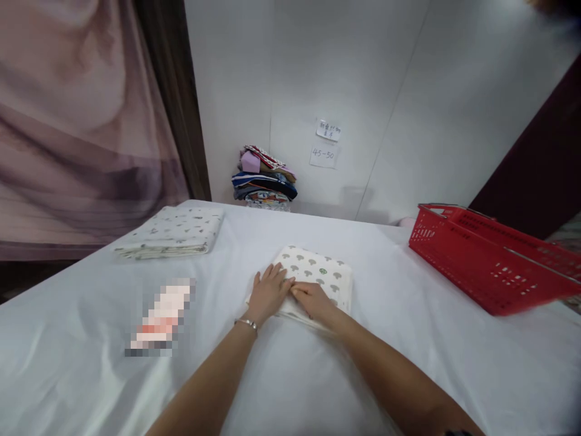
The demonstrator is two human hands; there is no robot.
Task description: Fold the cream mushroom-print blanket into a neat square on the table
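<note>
A folded white cloth [333, 275] printed with grey mushroom shapes and one small green mark lies flat in front of me on the white-covered table [290, 387]. My left hand [269, 292] rests on its left part, palm down with the fingers stretched out; a bracelet circles that wrist. Close beside it, my right hand [315, 301] lies on the cloth's near part with the fingers curled in. Whether those fingers pinch the fabric is hard to see. The two hands nearly touch at the fingertips.
Another folded patterned cloth [181, 229] lies at the table's back left. Nearer, a pixelated flat object [161, 318] sits on the sheet. A red plastic basket [481, 257] stands at the right. Stacked folded fabrics [264, 178] rise behind the far edge, against the wall with paper notes [324, 155].
</note>
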